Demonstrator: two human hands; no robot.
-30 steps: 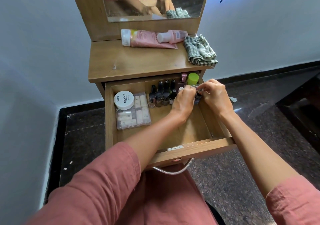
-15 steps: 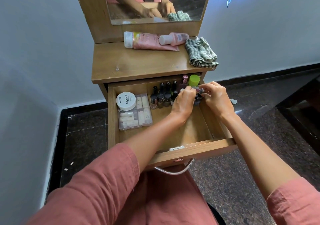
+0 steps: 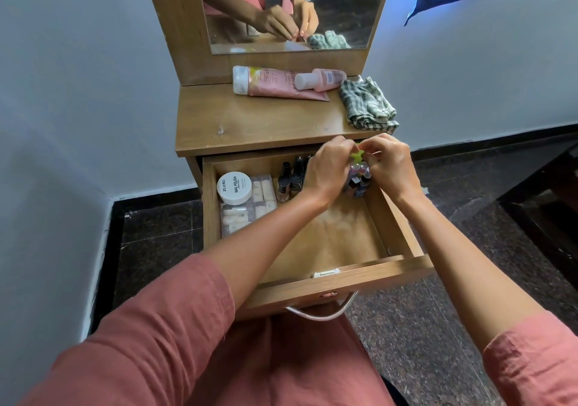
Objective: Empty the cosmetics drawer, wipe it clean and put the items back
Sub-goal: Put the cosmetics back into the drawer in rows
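Over the drawer [image 3: 331, 281], left hand [image 3: 327, 172] and right hand [image 3: 391, 164] pinch upright bottles [image 3: 358, 181], caps up

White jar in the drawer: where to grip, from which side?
Grip the white jar by its round side wall, coming straight down. It lies flat, lid up, on the clear box; the drawer wall on its left and standing bottles on its right likely crowd sideways approach.

Salmon-pink outfit [image 3: 281, 371], loose, kinda linen-looking weave. Wide left sleeve [image 3: 140, 327] stopping well back from the left hand [image 3: 328, 174], roughly at the elbow, with soft creases and a folded hem at the edge. Same deal on the right sleeve [image 3: 531, 362], just as far back from the right hand [image 3: 392, 167]. Bare forearms in between. Matching fabric draped below both hands too.
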